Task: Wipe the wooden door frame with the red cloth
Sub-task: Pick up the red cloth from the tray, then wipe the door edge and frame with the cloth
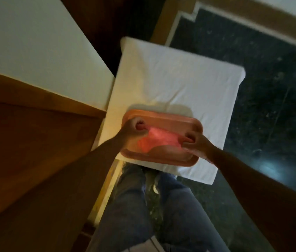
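A red cloth (159,140) lies crumpled in an orange tray (172,159), which rests on a white-covered surface (176,79). My left hand (133,130) is closed over the tray's left end, at the cloth's edge. My right hand (197,144) pinches the tray's right rim, fingers curled inward toward the cloth. Whether either hand also has cloth in it is blurred. The wooden door frame (25,135) fills the left side, running from the left edge toward the tray.
A pale wall (34,42) rises above the wood on the left. Dark speckled stone floor (270,106) with a white and brown border lies to the right. My legs in blue jeans (134,206) stand below the tray.
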The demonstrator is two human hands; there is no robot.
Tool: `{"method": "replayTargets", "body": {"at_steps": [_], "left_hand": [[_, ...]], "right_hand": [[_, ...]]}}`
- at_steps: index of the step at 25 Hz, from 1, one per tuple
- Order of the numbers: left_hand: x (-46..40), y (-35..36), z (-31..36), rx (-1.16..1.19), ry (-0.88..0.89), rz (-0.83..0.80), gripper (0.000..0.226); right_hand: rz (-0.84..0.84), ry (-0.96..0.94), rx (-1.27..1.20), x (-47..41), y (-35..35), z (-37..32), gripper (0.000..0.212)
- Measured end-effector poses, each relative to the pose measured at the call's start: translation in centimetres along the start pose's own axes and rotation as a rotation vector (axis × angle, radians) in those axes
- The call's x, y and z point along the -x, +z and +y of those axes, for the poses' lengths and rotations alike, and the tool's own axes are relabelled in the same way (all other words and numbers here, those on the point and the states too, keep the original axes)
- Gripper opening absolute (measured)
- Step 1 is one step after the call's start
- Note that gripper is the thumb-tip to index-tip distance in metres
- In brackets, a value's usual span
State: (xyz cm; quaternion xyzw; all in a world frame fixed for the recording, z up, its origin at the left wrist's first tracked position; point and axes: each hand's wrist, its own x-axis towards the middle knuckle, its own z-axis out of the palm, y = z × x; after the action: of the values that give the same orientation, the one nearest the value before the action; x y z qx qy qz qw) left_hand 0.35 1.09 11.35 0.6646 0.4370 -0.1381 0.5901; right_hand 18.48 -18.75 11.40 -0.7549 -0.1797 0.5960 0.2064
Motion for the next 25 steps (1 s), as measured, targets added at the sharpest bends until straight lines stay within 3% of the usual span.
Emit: {"method": "replayTargets", "body": {"at_steps": [2, 5, 8, 12, 16, 21, 23, 25], "left_hand": [[4.7, -1.9, 3.5, 0.246, 0.038, 0.147, 0.027], [11.5, -4.4, 7.8, 0.439, 0.207, 0.345, 0.030], [18.1, -6.8, 10.6, 0.480, 0.354, 0.561, 0.044], [27.8, -11.8, 10.2, 0.473, 0.407, 0.836, 0.037], [38.2, -19.4, 11.4, 0.368, 0.542, 1.037, 0.022], [44.8, -28.4, 13.5, 0.030, 0.550, 1.213, 0.024], [45.9, -29.8, 14.1, -0.134, 0.523, 1.278, 0.030], [47.8, -30.7, 15.1, -0.280, 0.618, 1.344, 0.048]], "right_hand": [[0.087, -0.089, -0.311, 4.2, -2.0, -3.3, 0.029], [0.078, -0.145, -0.614, 8.6, -3.8, -10.5, 0.040], [0.118, -0.290, -0.470, 11.3, -2.4, -18.3, 0.056], [0.271, -0.688, -0.342, 16.2, 2.4, -27.2, 0.032], [0.441, -1.059, -0.234, 23.2, 8.0, -38.3, 0.019], [0.584, -1.218, -0.432, 28.7, 16.0, -48.5, 0.013], [0.624, -1.217, -0.447, 28.6, 19.6, -49.9, 0.036], [0.701, -1.272, -0.343, 27.7, 23.0, -49.6, 0.059]]}}
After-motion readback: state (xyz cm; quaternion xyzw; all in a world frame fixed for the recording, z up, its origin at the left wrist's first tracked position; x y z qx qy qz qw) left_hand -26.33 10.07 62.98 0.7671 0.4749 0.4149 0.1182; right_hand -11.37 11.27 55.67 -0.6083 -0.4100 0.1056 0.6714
